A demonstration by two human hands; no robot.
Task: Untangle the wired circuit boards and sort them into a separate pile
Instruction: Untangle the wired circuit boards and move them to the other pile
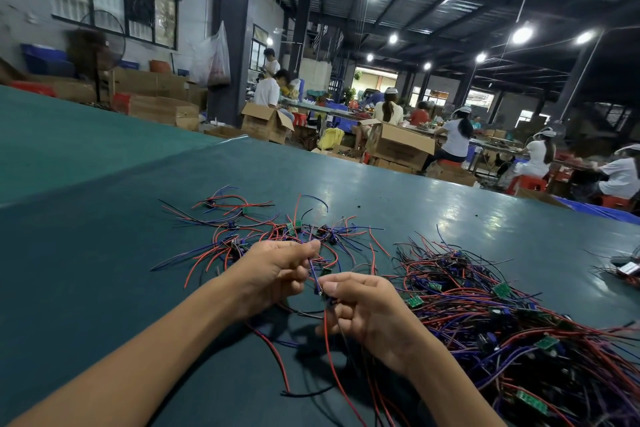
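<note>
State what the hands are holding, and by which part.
The left hand pinches a blue wire at its upper end; the right hand pinches the same wire's lower end. Any board on it is hidden.

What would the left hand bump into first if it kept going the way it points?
Probably the loose scatter of wired boards just past the left hand; depth is hard to judge.

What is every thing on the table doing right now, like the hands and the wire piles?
left hand, pinching the blue wire's upper end.
right hand, pinching its lower end, fingers curled; red wires hang below.
blue wire, held straight between both hands.
big pile, heaped and tangled, on the right.
small pile, spread thin, beyond the hands.
</note>
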